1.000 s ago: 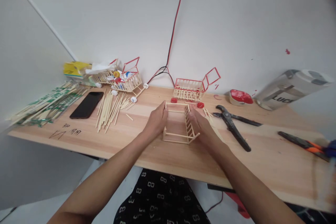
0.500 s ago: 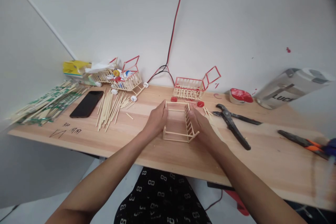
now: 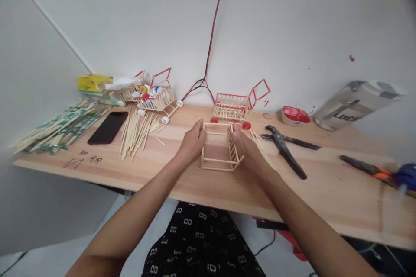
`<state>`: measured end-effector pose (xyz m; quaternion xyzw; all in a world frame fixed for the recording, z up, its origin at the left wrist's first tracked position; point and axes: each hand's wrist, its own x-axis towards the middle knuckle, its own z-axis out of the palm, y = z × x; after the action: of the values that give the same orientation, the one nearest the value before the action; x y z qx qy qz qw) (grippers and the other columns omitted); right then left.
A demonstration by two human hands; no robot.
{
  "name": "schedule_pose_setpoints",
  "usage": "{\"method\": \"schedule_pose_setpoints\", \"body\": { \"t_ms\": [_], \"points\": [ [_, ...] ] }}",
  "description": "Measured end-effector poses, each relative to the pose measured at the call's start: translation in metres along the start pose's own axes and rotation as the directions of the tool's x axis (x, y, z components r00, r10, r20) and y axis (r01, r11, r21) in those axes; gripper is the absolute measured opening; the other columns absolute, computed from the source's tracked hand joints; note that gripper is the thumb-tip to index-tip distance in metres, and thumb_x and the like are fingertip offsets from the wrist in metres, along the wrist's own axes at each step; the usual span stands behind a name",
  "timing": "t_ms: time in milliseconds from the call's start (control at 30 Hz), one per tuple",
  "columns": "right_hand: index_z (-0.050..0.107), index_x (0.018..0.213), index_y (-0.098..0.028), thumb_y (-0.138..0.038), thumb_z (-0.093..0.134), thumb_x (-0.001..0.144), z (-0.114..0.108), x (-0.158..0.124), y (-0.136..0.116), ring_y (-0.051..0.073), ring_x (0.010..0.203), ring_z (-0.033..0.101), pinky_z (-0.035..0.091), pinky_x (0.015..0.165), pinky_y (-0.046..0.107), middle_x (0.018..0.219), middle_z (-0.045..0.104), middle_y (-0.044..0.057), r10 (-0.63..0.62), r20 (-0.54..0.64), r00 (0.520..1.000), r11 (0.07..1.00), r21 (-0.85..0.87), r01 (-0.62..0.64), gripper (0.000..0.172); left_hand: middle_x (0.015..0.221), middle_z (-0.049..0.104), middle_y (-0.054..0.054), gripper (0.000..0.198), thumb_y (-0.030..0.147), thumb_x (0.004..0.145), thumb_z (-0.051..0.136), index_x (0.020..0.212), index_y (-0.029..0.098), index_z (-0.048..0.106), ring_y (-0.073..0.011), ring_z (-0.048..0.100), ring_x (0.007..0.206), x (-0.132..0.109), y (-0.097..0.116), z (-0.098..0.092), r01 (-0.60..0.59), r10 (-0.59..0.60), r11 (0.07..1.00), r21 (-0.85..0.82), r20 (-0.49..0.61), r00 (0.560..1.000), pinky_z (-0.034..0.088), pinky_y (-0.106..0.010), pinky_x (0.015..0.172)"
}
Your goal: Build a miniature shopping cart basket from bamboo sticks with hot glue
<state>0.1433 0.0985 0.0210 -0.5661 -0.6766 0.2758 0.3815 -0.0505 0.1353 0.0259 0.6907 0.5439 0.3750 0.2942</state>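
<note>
Between my two hands is a small wooden stick frame (image 3: 217, 169), box-shaped, with a row of slats along its right side. My left hand (image 3: 192, 140) grips its left side near the far corner. On the opposite side, my right hand (image 3: 245, 147) holds the slatted wall, with the fingers partly hidden behind it. Just beyond the frame stands a miniature stick shopping cart (image 3: 232, 107) with red-painted rims and red wheels. Loose cut sticks (image 3: 134, 134) lie in a pile left of my left hand.
Black-handled pliers (image 3: 286, 151) lie right of my right hand, near a tub of red paint (image 3: 295, 115). Farther right are orange-and-black pliers (image 3: 367, 169) and a jar (image 3: 344, 106). Leftward are a phone (image 3: 108, 127), packaged sticks (image 3: 61, 127) and another filled cart (image 3: 159, 98).
The camera view has shifted slightly. Both hands keep hold of the stick frame, which stays in nearly the same place on the table.
</note>
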Motion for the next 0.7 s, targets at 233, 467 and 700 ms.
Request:
{"method": "schedule_pose_setpoints", "body": {
  "t_ms": [233,467,700],
  "points": [
    [0.030,0.151,-0.024,-0.060,0.034,0.093,-0.002,0.006,0.014,0.024,0.139,0.039,0.030,0.114,0.048,0.149,0.043,0.009,-0.037,0.038,0.999,0.984,0.173,0.030,0.068,0.120,0.067,-0.015,0.055,0.026,0.088,0.044,0.140,0.010,0.044,-0.0240,0.062,0.110,0.012,-0.017,0.003,0.168,-0.186,0.944,-0.283,-0.038,0.982,0.044,-0.039,0.101],
    [0.041,0.146,-0.018,-0.046,0.056,0.086,-0.003,0.008,0.015,0.027,0.117,0.060,0.049,0.096,0.045,0.132,0.059,0.014,0.053,0.115,0.992,0.974,0.213,-0.077,0.067,0.110,0.071,-0.015,0.060,0.027,0.084,0.050,0.141,0.010,0.042,-0.0199,0.067,0.085,0.013,-0.019,0.001,0.228,-0.254,0.881,-0.415,-0.007,0.967,0.052,-0.033,0.080],
    [0.039,0.143,-0.023,-0.033,0.061,0.084,0.002,0.004,0.006,0.014,0.067,0.066,0.055,0.060,0.026,0.076,0.068,-0.002,0.133,0.331,0.934,0.724,0.612,-0.320,0.063,0.105,0.071,-0.014,0.059,0.027,0.082,0.056,0.138,0.011,0.047,-0.0183,0.066,0.082,0.014,-0.019,0.001,0.214,-0.254,0.853,-0.477,-0.021,0.967,0.050,-0.031,0.078]
  ]
}}
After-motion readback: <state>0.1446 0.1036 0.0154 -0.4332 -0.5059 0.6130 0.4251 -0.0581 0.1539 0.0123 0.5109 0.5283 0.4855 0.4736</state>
